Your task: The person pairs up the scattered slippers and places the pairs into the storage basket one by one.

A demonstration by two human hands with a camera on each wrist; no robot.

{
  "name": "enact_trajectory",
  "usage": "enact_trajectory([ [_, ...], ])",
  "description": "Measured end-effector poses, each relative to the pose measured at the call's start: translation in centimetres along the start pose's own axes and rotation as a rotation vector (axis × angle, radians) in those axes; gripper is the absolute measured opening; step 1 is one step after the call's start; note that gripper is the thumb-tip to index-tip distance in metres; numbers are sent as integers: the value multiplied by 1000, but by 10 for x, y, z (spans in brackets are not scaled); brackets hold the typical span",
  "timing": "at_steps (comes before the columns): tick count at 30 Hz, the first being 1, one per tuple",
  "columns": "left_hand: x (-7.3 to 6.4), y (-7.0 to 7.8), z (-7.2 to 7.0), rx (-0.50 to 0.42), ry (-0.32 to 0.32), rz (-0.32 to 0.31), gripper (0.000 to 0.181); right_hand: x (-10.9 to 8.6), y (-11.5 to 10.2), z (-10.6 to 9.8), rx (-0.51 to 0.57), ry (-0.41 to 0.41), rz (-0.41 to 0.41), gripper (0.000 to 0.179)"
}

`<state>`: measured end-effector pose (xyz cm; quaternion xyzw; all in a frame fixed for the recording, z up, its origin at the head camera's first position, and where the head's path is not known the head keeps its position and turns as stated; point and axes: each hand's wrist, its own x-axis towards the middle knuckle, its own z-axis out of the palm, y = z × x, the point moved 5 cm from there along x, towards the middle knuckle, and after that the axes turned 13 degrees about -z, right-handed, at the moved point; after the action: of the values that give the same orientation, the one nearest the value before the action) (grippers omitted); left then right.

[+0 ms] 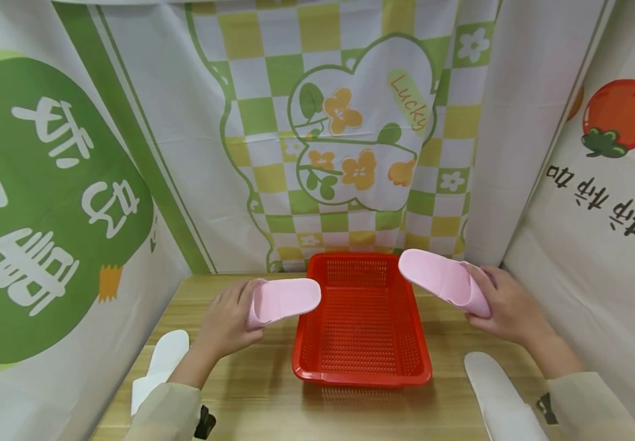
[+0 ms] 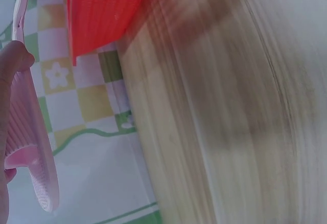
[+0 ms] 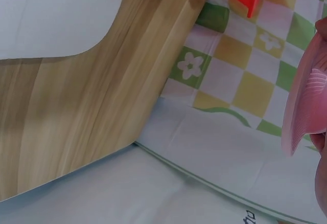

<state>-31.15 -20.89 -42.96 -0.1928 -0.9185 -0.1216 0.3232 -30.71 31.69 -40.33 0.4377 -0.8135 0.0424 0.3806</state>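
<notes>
Each hand holds a pink slipper above the wooden table. My left hand (image 1: 231, 318) grips one pink slipper (image 1: 289, 297) around its strap, its sole end reaching over the left rim of the red basket (image 1: 361, 324). In the left wrist view that slipper (image 2: 31, 132) hangs at the left edge, partly covered by the fingers. On the other side, my right hand (image 1: 507, 306) grips the second pink slipper (image 1: 438, 275), tilted, its far end over the basket's back right corner. The right wrist view catches only part of this slipper (image 3: 306, 96). No item shows inside the basket.
A white slipper (image 1: 169, 355) lies on the table (image 1: 251, 392) by the left forearm. Another white slipper (image 1: 493, 392) lies at the front right, near the right sleeve. Printed cloth (image 1: 273, 122) hangs behind the table, with more cloth along both sides.
</notes>
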Motion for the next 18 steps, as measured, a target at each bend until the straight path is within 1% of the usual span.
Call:
enact_trajectory([
  [5, 4, 8, -2, -22, 16, 24, 92, 8, -8, 0, 23, 24, -26, 81],
  [9, 8, 16, -4, -26, 36, 48, 90, 17, -15, 0, 29, 69, -67, 79],
  [12, 10, 21, -6, -28, 32, 58, 91, 24, -21, -2, 21, 90, -90, 78],
  [18, 15, 30, -11, -43, 0, 57, 92, 33, -29, -3, 23, 31, -72, 79],
])
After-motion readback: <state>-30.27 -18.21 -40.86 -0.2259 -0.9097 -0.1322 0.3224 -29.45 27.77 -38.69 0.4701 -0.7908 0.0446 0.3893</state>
